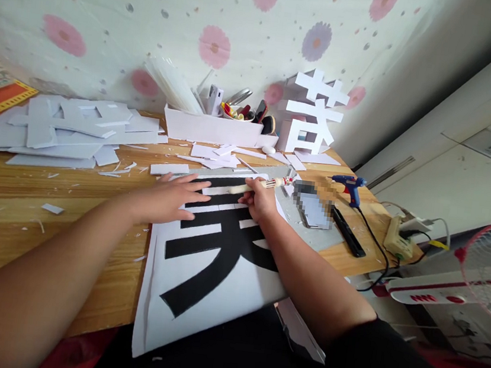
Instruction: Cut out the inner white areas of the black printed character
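A white sheet [214, 290] printed with a large black character lies before me on a grey mat [332, 238], its near end hanging over the table edge. My left hand [179, 197] rests flat on the sheet's upper left, fingers spread, holding nothing. On the upper right of the print, my right hand [260, 199] is closed around a cream pen-shaped tool [275, 183] with a red-patterned end. Its tip points left over the black strokes; whether it is a pen or a craft knife I cannot tell.
Right of the sheet are a phone [314, 209], a black bar-shaped tool [347, 231], a blue glue gun [349, 188] and a power strip [400, 236]. White board offcuts [73, 127] pile up at left. Behind stand a white box [211, 129] of tools and a three-dimensional white character [312, 111].
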Available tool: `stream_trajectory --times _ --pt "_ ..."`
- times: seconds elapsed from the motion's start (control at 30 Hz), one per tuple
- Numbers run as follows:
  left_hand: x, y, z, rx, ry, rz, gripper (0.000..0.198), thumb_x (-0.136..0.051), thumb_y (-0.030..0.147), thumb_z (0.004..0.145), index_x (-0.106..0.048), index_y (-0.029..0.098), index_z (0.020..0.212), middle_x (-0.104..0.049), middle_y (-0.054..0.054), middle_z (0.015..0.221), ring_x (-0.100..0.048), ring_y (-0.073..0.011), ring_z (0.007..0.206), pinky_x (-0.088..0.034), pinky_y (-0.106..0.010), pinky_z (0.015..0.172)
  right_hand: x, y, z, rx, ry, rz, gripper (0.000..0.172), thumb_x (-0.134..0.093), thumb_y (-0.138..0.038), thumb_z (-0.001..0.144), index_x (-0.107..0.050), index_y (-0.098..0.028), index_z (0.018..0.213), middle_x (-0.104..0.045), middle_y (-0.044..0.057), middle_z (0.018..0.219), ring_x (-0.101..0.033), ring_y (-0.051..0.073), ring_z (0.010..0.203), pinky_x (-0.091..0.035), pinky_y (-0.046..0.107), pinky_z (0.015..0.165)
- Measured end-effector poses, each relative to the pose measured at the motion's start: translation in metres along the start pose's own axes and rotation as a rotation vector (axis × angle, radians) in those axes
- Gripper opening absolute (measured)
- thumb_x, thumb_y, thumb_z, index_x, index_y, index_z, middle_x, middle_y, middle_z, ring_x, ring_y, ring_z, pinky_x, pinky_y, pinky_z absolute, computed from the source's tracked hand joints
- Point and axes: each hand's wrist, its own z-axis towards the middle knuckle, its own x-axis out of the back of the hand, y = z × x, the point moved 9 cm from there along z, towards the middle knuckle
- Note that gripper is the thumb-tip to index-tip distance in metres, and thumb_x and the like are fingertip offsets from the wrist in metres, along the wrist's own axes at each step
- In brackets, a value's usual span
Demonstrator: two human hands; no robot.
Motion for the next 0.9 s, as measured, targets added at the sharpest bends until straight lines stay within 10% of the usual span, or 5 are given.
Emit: stream_trajectory --times 0.23,0.73,0.9 --pt "-0.030 0.066 0.021 -0.164 0.035 0.038 0.062 -0.039 0.049 0.102 -0.025 0.032 0.160 -0.019 -0.003 0.169 -0.006 -0.0283 0.157 -0.003 -0.062 0.121 0.000 0.004 0.004 -0.045 0.008 0.090 0.029 -0.068 -0.035 0.072 -0.041 -0.025 0.067 -0.043 -0.011 0.040 -0.036 0.008 0.034 -0.051 0.027 0.047" --pt "-0.040 0.078 -0.008 0.004 -0.001 0.117 0.088 -0.035 0.077 0.091 -0.018 0.028 0.162 -0.008 -0.007 0.170 0.001 -0.0363 0.156 0.000 -0.064 0.121 -0.009 0.006 0.004 -0.127 -0.021 0.191 0.024 -0.072 -0.024 0.078 -0.050 -0.022 0.068 -0.048 -0.009 0.043 -0.044 0.009 0.040 -0.055 0.028 0.055" --pt "-0.038 0.078 -0.011 0.021 0.005 0.125 0.088 -0.034 0.078 0.091 -0.018 0.026 0.162 -0.008 -0.006 0.170 -0.001 -0.0362 0.156 -0.003 -0.064 0.122 0.021 -0.031 -0.012 -0.031 -0.103 0.131 0.019 -0.073 -0.034 0.082 -0.060 -0.021 0.086 -0.064 -0.003 0.061 -0.057 0.011 0.049 -0.055 0.026 0.055"
